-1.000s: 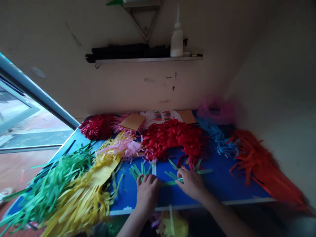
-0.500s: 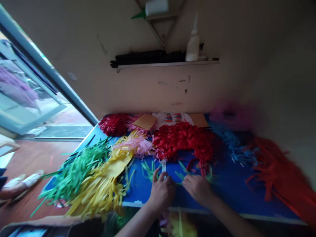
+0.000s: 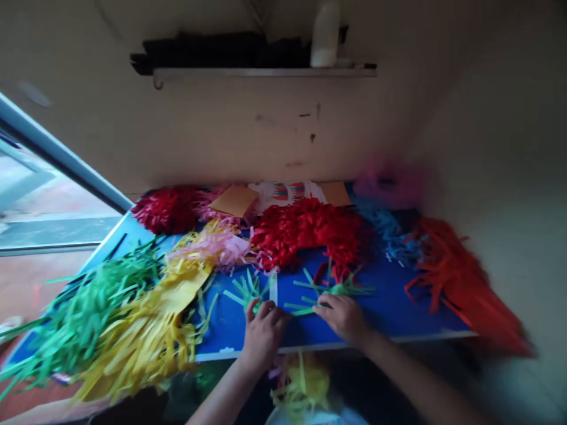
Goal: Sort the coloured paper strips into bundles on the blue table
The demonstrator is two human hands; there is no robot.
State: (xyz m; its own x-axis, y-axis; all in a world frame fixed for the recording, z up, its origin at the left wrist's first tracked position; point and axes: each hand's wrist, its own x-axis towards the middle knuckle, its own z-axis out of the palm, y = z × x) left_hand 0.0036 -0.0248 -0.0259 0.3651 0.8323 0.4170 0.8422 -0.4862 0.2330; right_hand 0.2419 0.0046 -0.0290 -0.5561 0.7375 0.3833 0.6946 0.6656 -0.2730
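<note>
My left hand is low over the near part of the blue tabletop, its fingers bent down and closed on a small green fringed strip. The strip's cut ends fan out past the fingertips. Beside it, my right hand is closed on another green fringed piece, with loose green tails pointing left and right. Whether the two green pieces join is hidden by the fingers. Between the hands a short whitish strip lies on the blue surface.
Red fringe lies behind my hands. Yellow fringe and green fringe are at the left, orange-red fringe and blue fringe at the right. A wall shelf holds a white bottle.
The camera view has shifted, so the table sits further left and higher in it. Both hands stay over the green strips, whose fanned ends now show more clearly.
</note>
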